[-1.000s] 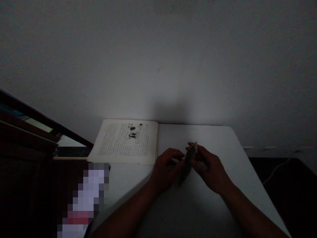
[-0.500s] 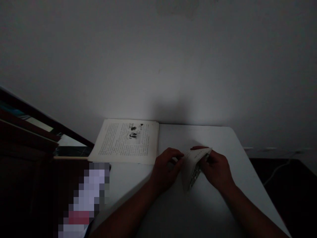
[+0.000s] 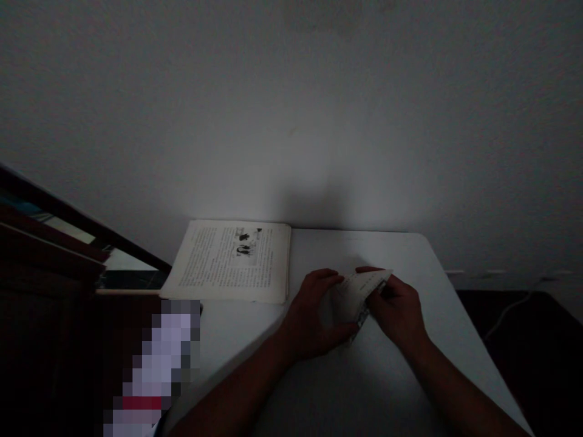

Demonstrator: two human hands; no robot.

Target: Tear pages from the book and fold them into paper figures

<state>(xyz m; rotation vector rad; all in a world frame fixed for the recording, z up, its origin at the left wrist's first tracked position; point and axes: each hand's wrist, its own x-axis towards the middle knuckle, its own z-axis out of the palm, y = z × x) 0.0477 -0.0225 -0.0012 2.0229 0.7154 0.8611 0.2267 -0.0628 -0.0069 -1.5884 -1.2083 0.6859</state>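
A folded sheet of printed paper (image 3: 359,292) is held between my two hands, just above the white table (image 3: 328,388). My left hand (image 3: 316,312) grips its left side, the thumb lying across the lower edge and the fingers at the upper edge. On the other side, my right hand (image 3: 398,306) pinches the paper, with part of its fingers hidden behind and inside the fold. Dense print shows along the paper's lower right edge. To the left of my hands lies a stack of printed pages (image 3: 228,261), its top sheet bearing text and a small picture.
A pale wall (image 3: 291,121) rises directly behind the table. At the lower left is a pixelated object (image 3: 157,358) by the table's edge. Dark wooden furniture (image 3: 40,261) stands at the left, and a thin white cable (image 3: 512,312) hangs at the right.
My left thumb has moved down and right, from the paper's left side to its lower edge, and the left hand has spread wider. My right hand stays nearly still.
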